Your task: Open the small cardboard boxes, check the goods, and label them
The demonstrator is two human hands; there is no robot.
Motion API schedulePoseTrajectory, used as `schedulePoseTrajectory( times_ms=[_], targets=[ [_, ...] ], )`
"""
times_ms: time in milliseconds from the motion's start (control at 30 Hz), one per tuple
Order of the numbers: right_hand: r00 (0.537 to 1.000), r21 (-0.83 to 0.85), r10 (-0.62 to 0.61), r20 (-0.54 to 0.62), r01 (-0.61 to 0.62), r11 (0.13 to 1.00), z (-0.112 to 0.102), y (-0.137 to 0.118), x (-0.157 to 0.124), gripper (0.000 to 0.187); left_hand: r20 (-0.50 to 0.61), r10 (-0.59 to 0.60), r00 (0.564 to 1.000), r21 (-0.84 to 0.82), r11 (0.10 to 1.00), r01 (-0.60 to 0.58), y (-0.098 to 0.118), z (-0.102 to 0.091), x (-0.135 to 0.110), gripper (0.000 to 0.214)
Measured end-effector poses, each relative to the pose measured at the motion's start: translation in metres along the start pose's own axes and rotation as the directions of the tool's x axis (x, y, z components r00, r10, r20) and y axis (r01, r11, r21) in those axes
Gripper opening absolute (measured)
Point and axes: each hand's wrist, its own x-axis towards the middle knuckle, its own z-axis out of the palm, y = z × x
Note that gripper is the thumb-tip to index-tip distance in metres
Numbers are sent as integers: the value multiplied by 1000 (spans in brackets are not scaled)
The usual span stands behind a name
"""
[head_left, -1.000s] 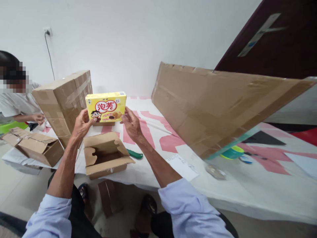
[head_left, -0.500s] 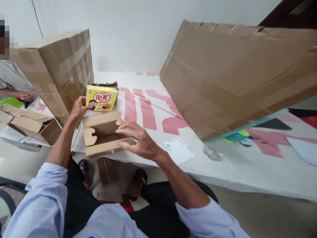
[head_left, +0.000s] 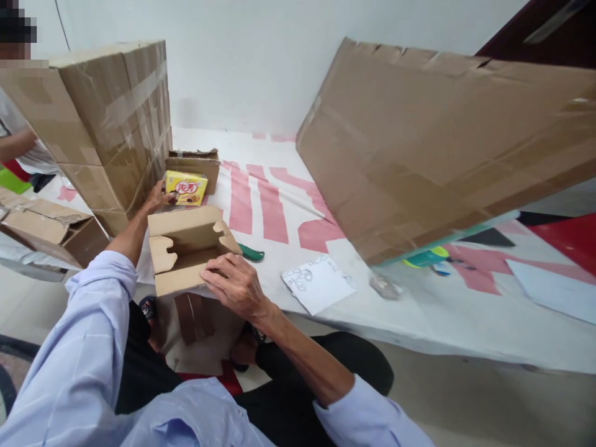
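Yellow printed card, that's the snack box (head_left: pixel 186 187). From the head camera I see it lying on the white table (head_left: pixel 419 329) just past the open brown carton (head_left: pixel 189 248) and in front of a small brown box (head_left: pixel 195 164). My left hand (head_left: pixel 158 197) is at its left end, fingers curled closed on that end.

I judge it light and fairly stiff, though thin card dents at the faces. The glossy print may be a little slick, so the short ends or the corners are the places to take hold.

My right hand (head_left: pixel 235 287) lies on the near wall of the open carton, fingers spread loosely over the rim, pressing rather than gripping. That carton is corrugated, empty as far as I can see, and its loose flaps stand up. I would expect it to slide easily on the table covering, and it sits right at the table's near edge.

The surface is white sheeting with pink stripes. A green-handled tool (head_left: pixel 251 252) lies just right of the carton and a sheet of paper (head_left: pixel 319 284) near that.

A taped stack of cartons (head_left: pixel 107 124) stands close on the left. A big flat cardboard slab (head_left: pixel 442 143) leans over the right side, crowding the room there. Another person's arm shows far left, beyond the stack, well apart from my hands.
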Motion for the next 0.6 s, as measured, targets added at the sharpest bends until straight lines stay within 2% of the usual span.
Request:
schedulePoseTrajectory(
  times_ms=[100, 167, 233, 300, 367, 467, 533, 600],
  targets=[
    [1000, 18, -13, 16, 13, 1000, -2, 2, 0, 15, 20, -23, 1000, 30, 999, 23, 2, -15, -11, 41],
    [1000, 23, -16, 20, 16, 1000, -3, 3, -1, 13, -13, 0, 1000, 53, 999, 1, 14, -29, -27, 48],
    [1000, 33, -19, 24, 18, 999, -3, 5, -2, 12, -74, 91, 993, 95, 992, -84, 38, -43, -57, 57],
    [999, 55, -27, 26, 25, 998, -4, 5, -3, 11, -67, 227, 972, 138, 967, -216, 74, -55, -101, 57],
    [999, 90, -32, 18, 30, 996, -4, 6, -4, 11, 29, 326, 945, 173, 929, -326, 114, -64, -152, 56],
    [1000, 136, -8, 17, 6, 991, -5, 5, -4, 13, 335, 384, 860, 252, 843, -475, 156, -65, -222, 73],
    [1000, 157, 14, 25, -17, 987, -5, 4, -3, 15, 495, 322, 807, 294, 812, -504, 163, -59, -253, 80],
    [1000, 171, 18, 12, -20, 985, -4, 3, -3, 16, 568, 272, 777, 339, 783, -522, 155, -51, -271, 68]
  ],
)
